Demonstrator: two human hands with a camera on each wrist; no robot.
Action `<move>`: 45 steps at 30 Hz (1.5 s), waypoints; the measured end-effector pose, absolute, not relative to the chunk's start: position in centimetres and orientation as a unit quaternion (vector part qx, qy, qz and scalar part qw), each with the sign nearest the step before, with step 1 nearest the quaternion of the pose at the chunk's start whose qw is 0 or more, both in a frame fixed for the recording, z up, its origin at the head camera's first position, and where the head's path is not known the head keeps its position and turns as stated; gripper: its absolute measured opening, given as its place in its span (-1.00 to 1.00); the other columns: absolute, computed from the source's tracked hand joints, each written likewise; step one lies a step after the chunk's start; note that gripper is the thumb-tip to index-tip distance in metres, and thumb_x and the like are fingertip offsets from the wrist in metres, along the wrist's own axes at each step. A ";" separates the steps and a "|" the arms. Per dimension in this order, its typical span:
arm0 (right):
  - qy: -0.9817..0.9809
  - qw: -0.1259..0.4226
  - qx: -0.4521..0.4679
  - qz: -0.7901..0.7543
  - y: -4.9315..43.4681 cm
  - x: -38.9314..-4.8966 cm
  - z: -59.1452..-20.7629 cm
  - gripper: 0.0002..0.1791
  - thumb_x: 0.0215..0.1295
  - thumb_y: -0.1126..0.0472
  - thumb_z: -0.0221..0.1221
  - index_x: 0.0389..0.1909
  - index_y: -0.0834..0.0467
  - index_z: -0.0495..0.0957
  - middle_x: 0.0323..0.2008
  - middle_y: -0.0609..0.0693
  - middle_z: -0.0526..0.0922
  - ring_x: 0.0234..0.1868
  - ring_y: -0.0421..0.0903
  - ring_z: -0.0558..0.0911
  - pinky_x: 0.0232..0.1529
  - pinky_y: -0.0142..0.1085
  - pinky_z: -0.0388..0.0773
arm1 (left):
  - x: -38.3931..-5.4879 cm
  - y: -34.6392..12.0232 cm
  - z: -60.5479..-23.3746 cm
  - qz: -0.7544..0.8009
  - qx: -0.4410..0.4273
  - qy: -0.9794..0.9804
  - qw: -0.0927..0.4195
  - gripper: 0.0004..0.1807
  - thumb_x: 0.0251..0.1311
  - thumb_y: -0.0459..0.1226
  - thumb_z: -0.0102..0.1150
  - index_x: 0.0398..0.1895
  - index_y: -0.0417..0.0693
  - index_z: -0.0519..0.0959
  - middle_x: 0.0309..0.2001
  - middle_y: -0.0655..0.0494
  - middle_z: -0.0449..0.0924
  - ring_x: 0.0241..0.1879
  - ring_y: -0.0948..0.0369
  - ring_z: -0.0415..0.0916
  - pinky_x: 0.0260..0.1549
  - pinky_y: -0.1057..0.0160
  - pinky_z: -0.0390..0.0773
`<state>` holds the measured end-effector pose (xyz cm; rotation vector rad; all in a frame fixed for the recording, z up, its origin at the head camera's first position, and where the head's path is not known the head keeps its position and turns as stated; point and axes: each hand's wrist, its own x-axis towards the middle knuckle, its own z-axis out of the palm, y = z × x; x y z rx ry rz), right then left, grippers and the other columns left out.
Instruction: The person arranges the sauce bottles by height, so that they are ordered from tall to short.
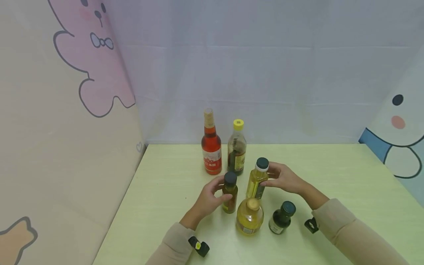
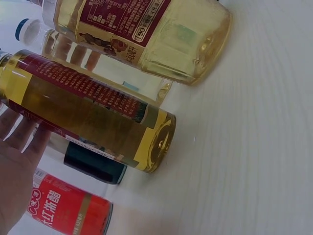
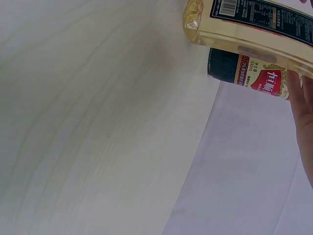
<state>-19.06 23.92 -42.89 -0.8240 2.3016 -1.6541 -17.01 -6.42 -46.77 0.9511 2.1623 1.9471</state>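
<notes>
My left hand point(image 1: 208, 198) holds a slim brown-gold bottle point(image 1: 230, 200) with a black cap, thumb in front and fingers behind. In the left wrist view that bottle point(image 2: 93, 105) has a dark red label. My right hand point(image 1: 283, 178) grips a clear bottle of yellow oil point(image 1: 253, 184) with a dark green cap, from its right side. The right wrist view has this oil bottle point(image 3: 264, 22) at the top right, the fingers partly hidden behind it. Between both hands and nearer to me stands a round-bodied bottle point(image 1: 249, 221) of pale yellow liquid with a gold cap.
Behind the hands stand a tall red vinegar bottle point(image 1: 212, 156) and a dark sauce bottle point(image 1: 236, 154) with a yellow cap. A small dark green bottle point(image 1: 279, 221) is at the front right. Cloth walls point(image 1: 248, 73) border the pale table point(image 1: 165, 176).
</notes>
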 end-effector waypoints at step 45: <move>0.811 0.043 -0.246 -0.530 24.8 -19.6 -42.0 -0.42 0.13 0.40 0.37 0.19 0.39 0.43 0.08 0.26 0.56 0.03 -0.18 0.58 0.06 -0.10 0.51 | -16.6 -6.2 -47.6 0.614 0.282 0.737 0.036 -0.53 0.13 -0.33 0.39 0.13 -0.15 0.51 0.03 0.07 0.59 0.06 0.14 0.52 0.13 0.12 0.44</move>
